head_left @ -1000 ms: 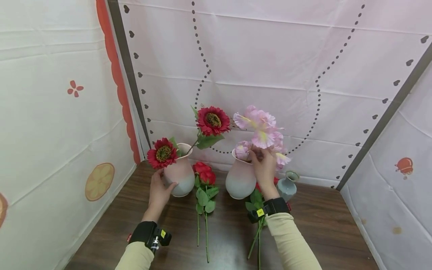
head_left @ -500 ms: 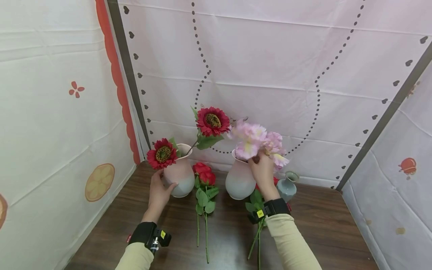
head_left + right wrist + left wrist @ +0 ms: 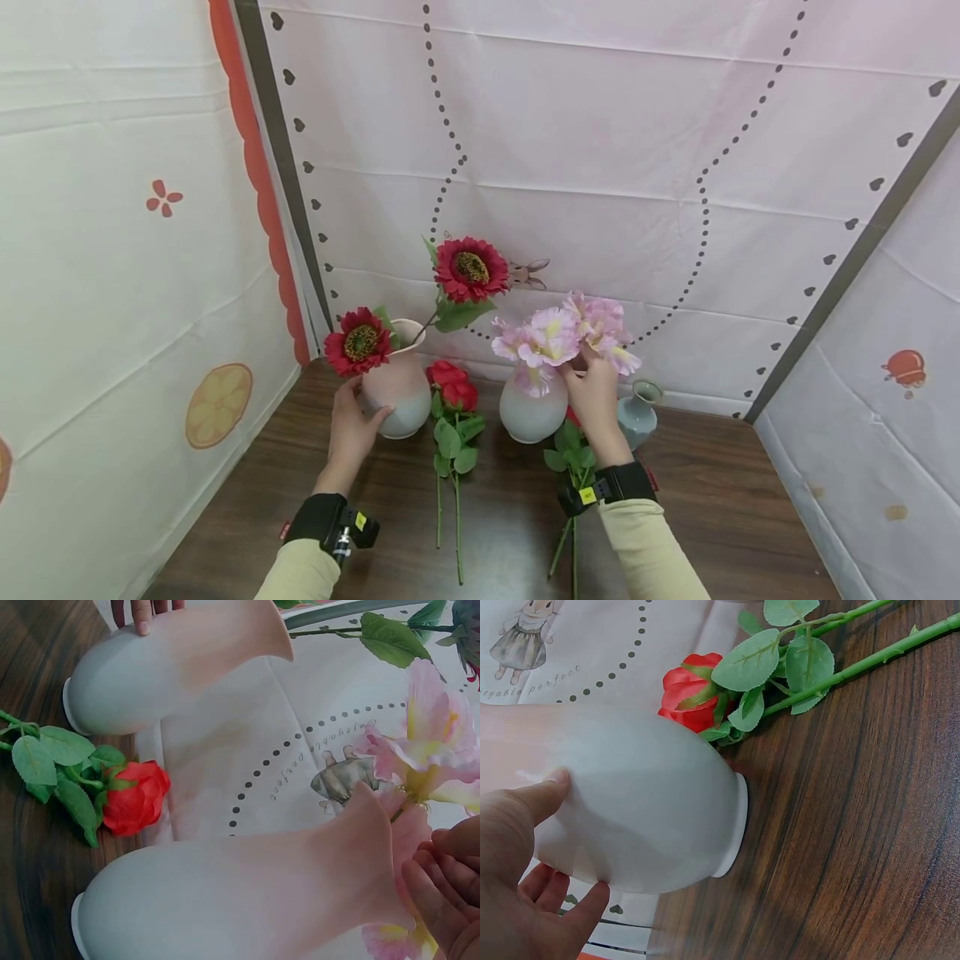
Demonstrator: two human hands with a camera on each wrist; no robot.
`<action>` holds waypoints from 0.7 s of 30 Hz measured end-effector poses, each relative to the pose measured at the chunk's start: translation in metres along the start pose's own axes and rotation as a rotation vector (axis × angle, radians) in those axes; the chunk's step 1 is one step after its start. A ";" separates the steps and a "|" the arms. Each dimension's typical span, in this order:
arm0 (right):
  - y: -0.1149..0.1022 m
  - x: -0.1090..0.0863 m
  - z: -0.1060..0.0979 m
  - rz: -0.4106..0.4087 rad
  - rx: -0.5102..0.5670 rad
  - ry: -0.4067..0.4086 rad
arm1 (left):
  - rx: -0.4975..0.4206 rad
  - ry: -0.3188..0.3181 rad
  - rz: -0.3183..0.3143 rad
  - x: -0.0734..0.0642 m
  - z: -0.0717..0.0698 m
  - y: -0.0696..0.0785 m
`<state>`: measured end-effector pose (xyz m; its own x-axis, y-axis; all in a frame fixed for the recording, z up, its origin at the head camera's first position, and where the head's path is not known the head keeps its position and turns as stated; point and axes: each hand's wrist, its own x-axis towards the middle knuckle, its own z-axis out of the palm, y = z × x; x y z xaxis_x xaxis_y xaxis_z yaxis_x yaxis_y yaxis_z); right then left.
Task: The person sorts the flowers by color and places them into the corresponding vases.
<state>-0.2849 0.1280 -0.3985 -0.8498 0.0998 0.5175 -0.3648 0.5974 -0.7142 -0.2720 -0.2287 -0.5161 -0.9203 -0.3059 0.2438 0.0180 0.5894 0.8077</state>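
My left hand (image 3: 352, 429) grips the side of the left pink-and-white vase (image 3: 401, 392), thumb and fingers spread around its body in the left wrist view. Two dark red flowers (image 3: 472, 268) with yellow-brown centres stand in that vase. At the mouth of the right vase (image 3: 532, 412), my right hand (image 3: 597, 400) pinches among the pink flowers (image 3: 551, 337), its curled fingertips against the petals. One bloom droops over the vase's front rim. In the right wrist view a stem (image 3: 400, 808) shows just beyond the rim; what lies between the fingertips is partly hidden.
Red roses (image 3: 453, 387) with green stems lie on the wooden table (image 3: 510, 525) between the vases. More rose stems (image 3: 570, 454) lie beneath my right forearm, their blooms mostly covered. A small blue-grey vase (image 3: 637, 417) stands to the right. Printed cloth walls (image 3: 600, 150) enclose the table.
The pink bloom has dropped down and forward from above the right vase to its rim. My right hand has lowered slightly beside it. The left hand stays on its vase.
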 end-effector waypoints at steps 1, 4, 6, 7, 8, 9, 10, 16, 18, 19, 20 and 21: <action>0.001 -0.002 -0.001 0.000 0.000 0.003 | 0.001 0.001 0.001 0.000 0.000 0.000; 0.006 -0.008 -0.003 -0.011 0.005 0.019 | 0.006 -0.003 0.004 0.000 0.000 -0.002; 0.008 -0.012 -0.005 -0.014 0.020 0.026 | 0.004 -0.006 0.001 0.001 0.001 -0.003; 0.010 -0.015 -0.006 -0.015 0.028 0.030 | 0.005 -0.008 0.001 0.001 0.001 -0.003; 0.011 -0.017 -0.007 -0.017 0.032 0.036 | 0.004 -0.010 0.001 0.001 0.001 -0.003; 0.013 -0.019 -0.007 -0.019 0.034 0.042 | 0.003 -0.011 -0.001 0.001 0.001 -0.003; 0.014 -0.020 -0.008 -0.020 0.039 0.048 | 0.002 -0.012 -0.002 0.001 0.001 -0.003; 0.022 -0.030 -0.013 -0.016 0.022 0.072 | 0.007 -0.012 -0.001 0.002 0.001 -0.003; 0.027 -0.033 -0.015 -0.012 0.001 0.075 | 0.009 -0.011 0.000 0.002 0.001 -0.003; 0.030 -0.034 -0.015 -0.005 -0.004 0.075 | 0.009 -0.010 -0.001 0.001 0.001 -0.003; 0.033 -0.036 -0.017 0.004 -0.006 0.073 | 0.009 -0.010 -0.001 0.001 0.002 -0.003; 0.036 -0.037 -0.017 0.012 -0.015 0.071 | 0.009 -0.010 -0.002 0.002 0.002 -0.004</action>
<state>-0.2599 0.1599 -0.4355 -0.8247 0.1627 0.5417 -0.3488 0.6075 -0.7136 -0.2743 -0.2301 -0.5195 -0.9241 -0.2997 0.2372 0.0131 0.5954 0.8033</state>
